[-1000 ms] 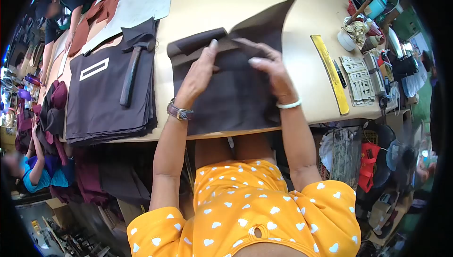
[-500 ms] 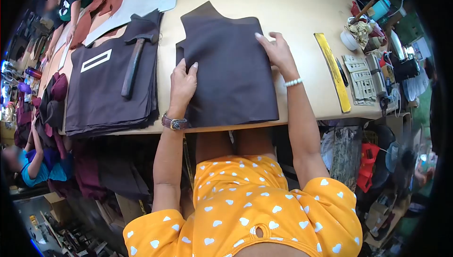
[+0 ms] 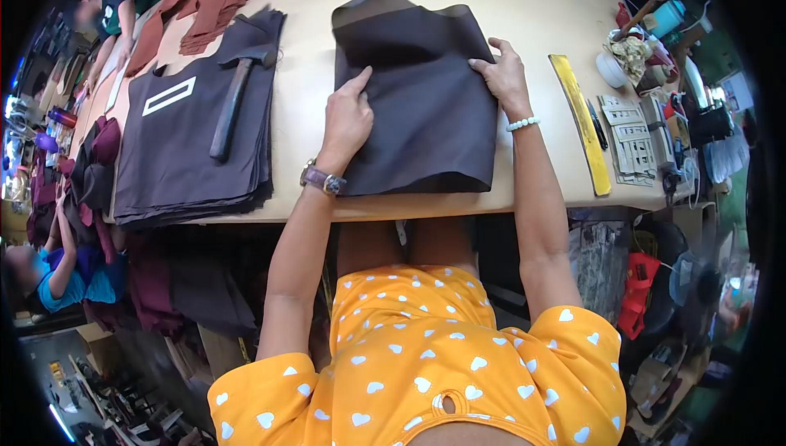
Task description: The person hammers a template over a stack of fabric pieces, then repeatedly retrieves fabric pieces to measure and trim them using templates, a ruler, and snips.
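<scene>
Across a pale worktable (image 3: 303,102), a dark cloth panel (image 3: 426,131) lies directly before the person, near the front edge and to the right of a stack of dark pieces (image 3: 196,143). On this stack rests a hammer (image 3: 232,110); on the other side, well apart from the cloth, lies a yellow ruler (image 3: 580,124).

Left hand (image 3: 350,122) touches the left border of the panel, with fingers curled and thumb upon it. Right hand (image 3: 505,77) is at the right border, where thumb and forefinger stand apart. Whether either hand really clamps the cloth, one cannot tell.

The panel rises in a wave at its far part, and its near border curls up slightly. For good handling, it seems wise to guide both sides with equal, light tension, because uneven pulling could make it skew or crease.
</scene>
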Demonstrator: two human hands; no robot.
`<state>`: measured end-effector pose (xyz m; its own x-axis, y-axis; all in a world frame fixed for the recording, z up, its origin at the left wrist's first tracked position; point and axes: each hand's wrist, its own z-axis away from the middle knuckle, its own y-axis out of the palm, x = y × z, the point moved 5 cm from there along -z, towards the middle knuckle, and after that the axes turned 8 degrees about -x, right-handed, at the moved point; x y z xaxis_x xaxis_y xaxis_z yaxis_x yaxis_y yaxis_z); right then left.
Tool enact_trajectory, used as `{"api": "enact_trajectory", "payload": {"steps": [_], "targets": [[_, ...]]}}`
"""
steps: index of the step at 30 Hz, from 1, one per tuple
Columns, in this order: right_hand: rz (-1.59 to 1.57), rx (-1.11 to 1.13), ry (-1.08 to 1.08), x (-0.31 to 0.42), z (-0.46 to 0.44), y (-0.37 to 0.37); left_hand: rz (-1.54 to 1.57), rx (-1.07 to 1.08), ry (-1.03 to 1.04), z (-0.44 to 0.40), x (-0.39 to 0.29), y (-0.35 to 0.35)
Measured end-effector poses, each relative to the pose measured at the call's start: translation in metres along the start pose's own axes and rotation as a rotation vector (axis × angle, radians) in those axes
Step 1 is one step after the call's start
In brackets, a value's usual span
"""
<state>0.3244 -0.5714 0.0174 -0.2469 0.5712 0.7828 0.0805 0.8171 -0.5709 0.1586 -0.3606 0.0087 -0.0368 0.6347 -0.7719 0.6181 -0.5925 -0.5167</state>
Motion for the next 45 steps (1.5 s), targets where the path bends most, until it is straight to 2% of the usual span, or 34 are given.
{"api": "enact_trajectory", "payload": {"steps": [5, 8, 12, 15, 16, 19, 20, 23, 24, 27, 28, 31, 33, 34, 35, 37, 38, 40, 41, 45], "targets": [[-0.004, -0.06, 0.093, -0.022, 0.001, -0.013, -0.019, -0.002, 0.052, -0.013, -0.003, 0.019], [-0.033, -0.065, 0.107, -0.02, 0.006, -0.011, 0.022, 0.117, -0.155, -0.015, 0.002, 0.011], [-0.07, -0.074, 0.048, -0.032, 0.0, -0.003, 0.011, 0.002, -0.005, -0.031, 0.004, 0.006], [-0.032, -0.041, 0.015, -0.03, 0.004, -0.002, 0.165, 0.175, -0.09, -0.062, 0.009, 0.023], [0.005, -0.03, 0.0, -0.025, 0.003, -0.003, 0.199, 0.235, -0.175, -0.073, 0.013, 0.031], [-0.009, -0.041, -0.041, -0.029, 0.001, -0.002, 0.388, 0.265, -0.19, -0.101, 0.021, 0.053], [0.013, -0.08, -0.063, -0.031, 0.001, 0.0, 0.363, 0.312, -0.191, -0.109, 0.026, 0.06], [-0.007, -0.054, 0.04, -0.02, 0.006, -0.008, 0.428, 0.197, -0.24, -0.123, 0.052, 0.07], [0.023, -0.048, 0.042, -0.019, 0.008, -0.008, 0.379, 0.243, -0.213, -0.124, 0.051, 0.065], [0.101, -0.038, 0.028, -0.015, 0.006, -0.007, 0.317, 0.176, -0.057, -0.104, 0.038, 0.039], [0.137, -0.059, 0.004, -0.015, 0.004, -0.006, 0.223, 0.225, -0.094, -0.091, 0.028, 0.025], [0.235, -0.105, -0.048, -0.016, 0.007, -0.003, 0.406, 0.217, -0.26, -0.043, 0.012, -0.006], [0.285, -0.118, -0.079, -0.009, 0.008, -0.004, 0.465, 0.292, -0.32, -0.013, 0.015, -0.011], [0.318, -0.151, -0.113, -0.01, 0.006, -0.003, 0.406, 0.401, -0.339, 0.0, 0.013, -0.013], [0.294, -0.137, -0.118, -0.014, 0.003, -0.002, 0.36, 0.415, -0.361, 0.013, 0.006, -0.015], [0.244, -0.113, -0.126, -0.014, 0.0, -0.004, 0.238, 0.38, -0.169, 0.026, 0.01, -0.011], [0.134, -0.002, -0.038, -0.017, -0.001, -0.007, 0.211, 0.343, -0.131, 0.03, 0.012, -0.011], [0.038, 0.082, 0.016, -0.011, 0.009, -0.019, 0.16, 0.267, -0.054, 0.031, 0.01, -0.013], [-0.009, 0.125, 0.044, -0.01, 0.017, -0.024, 0.168, 0.271, -0.05, 0.032, 0.01, -0.014], [0.076, 0.076, -0.096, -0.012, 0.072, -0.053, 0.236, 0.247, -0.051, 0.035, 0.016, -0.013]]}}
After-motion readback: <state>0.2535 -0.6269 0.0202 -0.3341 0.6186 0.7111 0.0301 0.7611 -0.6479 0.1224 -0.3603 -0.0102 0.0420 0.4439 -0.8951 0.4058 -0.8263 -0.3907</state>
